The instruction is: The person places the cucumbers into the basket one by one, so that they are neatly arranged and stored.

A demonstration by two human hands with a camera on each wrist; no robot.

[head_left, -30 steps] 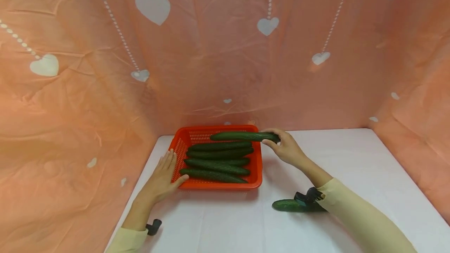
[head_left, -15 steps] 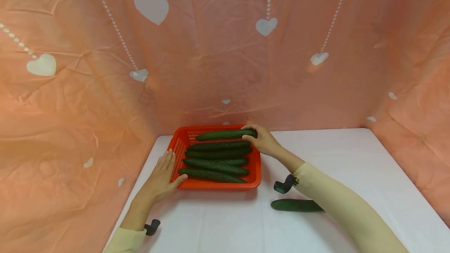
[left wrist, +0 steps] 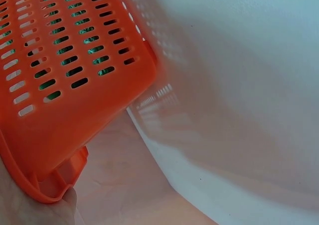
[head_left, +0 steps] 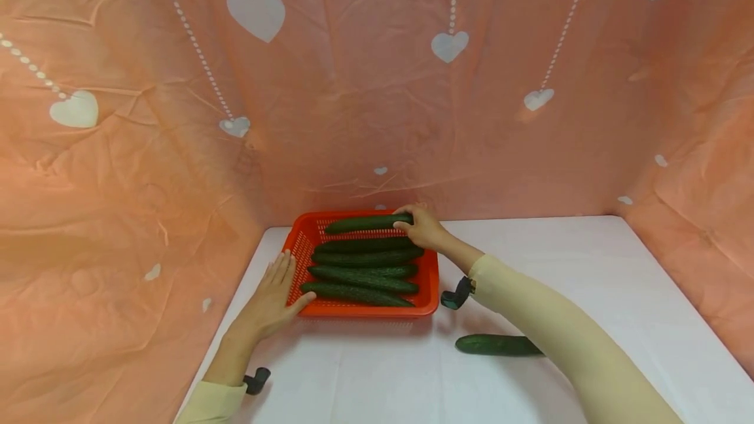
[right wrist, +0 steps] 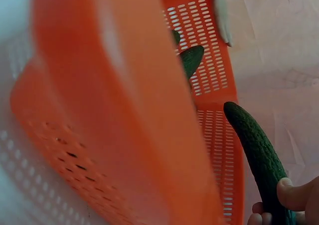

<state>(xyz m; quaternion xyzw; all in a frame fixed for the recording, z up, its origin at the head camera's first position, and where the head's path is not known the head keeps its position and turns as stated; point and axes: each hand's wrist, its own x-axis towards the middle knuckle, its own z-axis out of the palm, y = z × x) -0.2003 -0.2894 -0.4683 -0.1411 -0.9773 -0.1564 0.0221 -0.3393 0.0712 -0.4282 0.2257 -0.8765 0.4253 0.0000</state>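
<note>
My right hand (head_left: 423, 226) grips the right end of a dark green cucumber (head_left: 362, 224), which lies crosswise over the back part of the red plastic basket (head_left: 365, 311). In the right wrist view the thumb and fingers close round that cucumber (right wrist: 259, 155), its free end pointing into the basket. Several more cucumbers (head_left: 365, 277) lie side by side inside. At the basket's left rim rests my left hand (head_left: 271, 296), fingers straight and thumb spread over the front corner. The left wrist view shows the slotted basket wall (left wrist: 70, 45) and part of that hand.
One cucumber (head_left: 497, 345) lies on the white table (head_left: 389, 371) at the right front, its right end hidden by my right sleeve (head_left: 542, 306). A pink cloth with hearts (head_left: 353, 116) hangs behind and along both sides.
My right hand has moved left with its cucumber, from beyond the basket's right rim to over its back part. The left hand stays where it was.
</note>
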